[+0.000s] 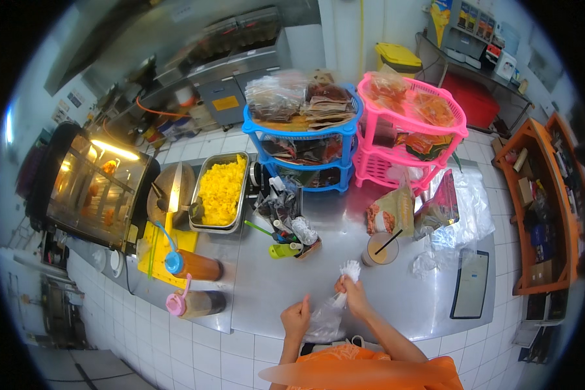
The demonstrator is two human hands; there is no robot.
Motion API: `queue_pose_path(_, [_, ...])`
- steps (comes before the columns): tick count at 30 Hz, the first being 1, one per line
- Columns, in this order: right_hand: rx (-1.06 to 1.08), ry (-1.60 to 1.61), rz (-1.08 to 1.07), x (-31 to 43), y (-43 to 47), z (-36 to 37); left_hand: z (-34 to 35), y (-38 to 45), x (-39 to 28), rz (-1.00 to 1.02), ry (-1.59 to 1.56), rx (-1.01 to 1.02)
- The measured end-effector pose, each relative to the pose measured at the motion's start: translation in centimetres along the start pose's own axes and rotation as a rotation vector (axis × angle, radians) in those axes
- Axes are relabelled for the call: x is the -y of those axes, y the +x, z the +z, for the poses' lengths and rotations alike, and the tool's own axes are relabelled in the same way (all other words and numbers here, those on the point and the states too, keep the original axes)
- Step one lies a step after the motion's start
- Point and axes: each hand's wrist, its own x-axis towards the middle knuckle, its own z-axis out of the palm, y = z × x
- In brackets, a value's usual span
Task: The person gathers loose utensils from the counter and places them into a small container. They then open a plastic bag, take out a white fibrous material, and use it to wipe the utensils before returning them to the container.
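Observation:
My right hand [355, 296] is closed around a bundle of thin white pieces [350, 269], whose tips fan out above the fist. They look like plastic cutlery, but are too small to tell for certain. Under that hand hangs a clear plastic bag [325, 321], by the front edge of the steel table [273, 287]. My left hand [295, 318] is curled with the thumb up at the bag's left side; whether it grips the film cannot be made out. Beyond my right hand stands a cup of light brown drink [373, 249] with a black straw.
A tablet [470, 285] lies at right, near plastic bags [460, 214]. Blue [300, 129] and pink [414, 122] tiered racks hold packets. Leftward are sauce bottles [200, 265], a knife [175, 190] on a yellow board, a tray of yellow food [221, 190] and a lit display warmer [97, 187].

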Motion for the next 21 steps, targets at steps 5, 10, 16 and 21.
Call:
queue_pose_path(5, [0.244, 0.290, 0.117, 2.2, 2.4, 0.5, -0.9, -0.3, -0.1, -0.033, 0.021, 0.031])
queue_pose_path(10, [0.198, 0.225, 0.060, 3.0, 4.9, 2.2, -2.4, 1.5, -1.3, 0.015, 0.337, 0.100])
queue_pose_path(16, [0.085, 0.143, 0.041, 4.1, 7.5, 2.0, -9.2, 6.5, -10.1, -0.039, 0.015, 0.337])
queue_pose_path(21, [0.002, 0.147, 0.084, 4.5, 8.7, 2.7, -13.7, 13.4, -20.2, 0.368, 0.088, 0.541])
